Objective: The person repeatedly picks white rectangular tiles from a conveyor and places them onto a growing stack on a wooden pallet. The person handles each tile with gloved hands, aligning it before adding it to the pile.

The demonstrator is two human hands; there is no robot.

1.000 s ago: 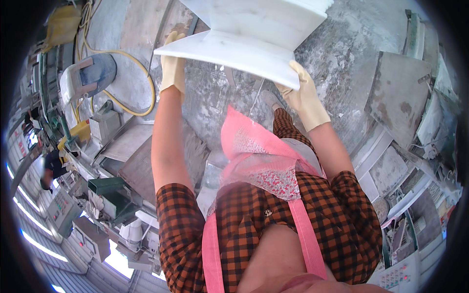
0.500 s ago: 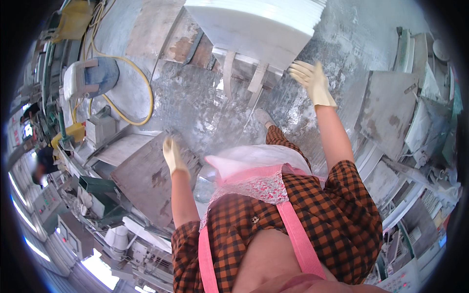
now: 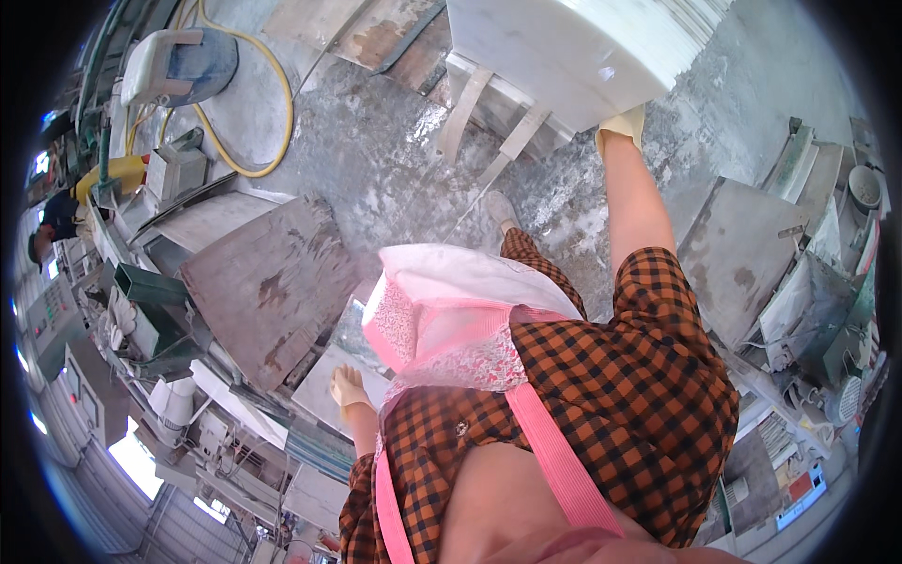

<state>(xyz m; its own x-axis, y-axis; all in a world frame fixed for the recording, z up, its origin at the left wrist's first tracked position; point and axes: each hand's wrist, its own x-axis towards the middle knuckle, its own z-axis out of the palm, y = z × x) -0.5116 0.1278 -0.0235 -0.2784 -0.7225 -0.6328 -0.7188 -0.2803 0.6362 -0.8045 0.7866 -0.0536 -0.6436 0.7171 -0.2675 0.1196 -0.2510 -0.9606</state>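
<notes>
A stack of large white slabs (image 3: 564,61) with a smooth pale front and many thin edges rises at the top centre. My right hand (image 3: 624,128), in a cream rubber glove, reaches to its near right corner. The slabs hide its fingers, so whether it grips or only touches them cannot be told. My left hand (image 3: 348,385), gloved alike, hangs low beside my pink and white apron (image 3: 451,320). Its fingers are curled in, and I see nothing in them. Two pale straps (image 3: 467,113) hang at the foot of the stack.
Wet grey floor (image 3: 395,179) lies between me and the stack. A yellow hose (image 3: 285,122) loops beside a blue and white motor-like unit (image 3: 183,68) at upper left. Stained boards (image 3: 268,282) lie left, another (image 3: 744,249) right. A person (image 3: 61,216) is at far left.
My right hand, open and apart from the stack before, has come up against its corner. My left hand has dropped back toward my side. The stack sits further right and higher in view.
</notes>
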